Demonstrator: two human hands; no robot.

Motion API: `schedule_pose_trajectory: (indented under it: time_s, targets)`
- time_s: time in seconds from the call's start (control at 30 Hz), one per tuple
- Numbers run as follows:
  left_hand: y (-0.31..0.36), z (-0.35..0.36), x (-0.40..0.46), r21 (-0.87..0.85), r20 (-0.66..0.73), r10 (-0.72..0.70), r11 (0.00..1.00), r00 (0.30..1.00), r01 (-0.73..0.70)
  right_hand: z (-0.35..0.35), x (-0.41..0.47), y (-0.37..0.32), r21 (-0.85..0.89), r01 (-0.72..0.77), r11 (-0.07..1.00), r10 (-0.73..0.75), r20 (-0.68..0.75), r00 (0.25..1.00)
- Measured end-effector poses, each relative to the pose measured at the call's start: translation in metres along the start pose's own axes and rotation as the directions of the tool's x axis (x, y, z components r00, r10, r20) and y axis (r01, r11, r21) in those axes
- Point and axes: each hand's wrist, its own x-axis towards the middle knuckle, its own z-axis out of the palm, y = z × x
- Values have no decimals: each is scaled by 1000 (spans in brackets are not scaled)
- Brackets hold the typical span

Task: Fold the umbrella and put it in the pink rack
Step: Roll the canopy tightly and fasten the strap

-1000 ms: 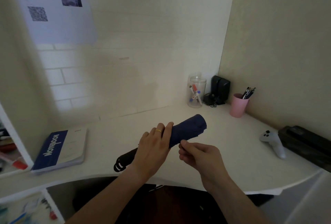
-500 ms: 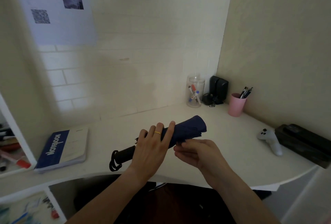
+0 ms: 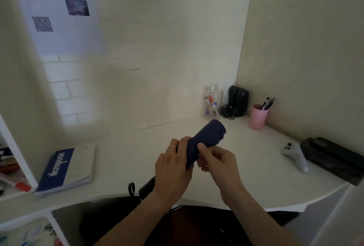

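Observation:
The collapsed navy umbrella [image 3: 206,137] is held above the white desk [image 3: 246,176], its rolled canopy pointing up and to the right, its black handle [image 3: 146,186] with a wrist strap pointing down and to the left. My left hand [image 3: 173,169], with a ring, wraps around the umbrella's middle. My right hand [image 3: 218,161] pinches the canopy fabric with thumb and fingers just right of the left hand. No pink rack is in view; only a pink cup [image 3: 258,116] with pens stands at the back right.
A blue notebook [image 3: 67,169] lies at the left. A clear jar [image 3: 212,103] of markers and a black device [image 3: 237,101] stand in the corner. A white controller [image 3: 295,156] and a black case [image 3: 332,159] lie at the right. A paper hangs on the wall.
The umbrella has tilted steeper, canopy end rising. My left hand has closed more tightly around it, and my right hand has moved up onto the fabric.

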Motion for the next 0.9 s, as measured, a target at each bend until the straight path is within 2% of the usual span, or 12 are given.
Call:
schedule_pose_trajectory:
  time_s: [0.07, 0.13, 0.23, 0.33, 0.4, 0.5, 0.57, 0.6, 0.63, 0.7, 0.77, 0.9]
  targets:
    - [10, 2, 7, -349, 69, -290, 889, 955, 295, -2, 1, 5, -9, 20, 1000, -20, -34, 999]
    - [13, 1, 20, -631, 222, -496, 584, 839, 512, -3, -5, 14, -23, -6, 1000, 7, 47, 999]
    - [18, -2, 41, -776, 413, -586, 175, 697, 606, 6, -19, 31, -227, -23, 974, 96, 314, 945]
    - [14, -5, 50, -808, 518, -549, -65, 656, 585, 14, -18, 39, -301, 126, 945, -45, 262, 964]
    - [5, -15, 53, -810, 565, -474, -165, 675, 563, 9, -16, 33, -161, 103, 982, -61, 245, 968]
    - [-2, -30, 54, -737, 664, -236, -372, 710, 565, -2, -15, 22, 286, -363, 887, 171, 526, 833]
    - [3, -34, 52, -655, 694, -129, -521, 708, 547, -4, -16, 12, 324, -589, 740, 221, 710, 669]
    - [5, -32, 52, -661, 689, -149, -529, 709, 532, -3, -14, 10, 309, -571, 760, 227, 698, 679]
    - [6, -28, 53, -692, 686, -217, -489, 694, 531, -1, -12, 9, 268, -435, 860, 198, 609, 768]
    - [10, -23, 55, -765, 644, -374, -339, 668, 547, 4, -7, 12, 35, 1, 999, -13, 333, 943]
    - [11, -19, 54, -799, 595, -455, -249, 663, 547, 5, -2, 17, -124, 214, 969, -184, 214, 959]
    - [-3, -31, 50, -785, 614, -164, -223, 772, 577, -10, 2, 10, 227, -22, 974, -61, 352, 934]
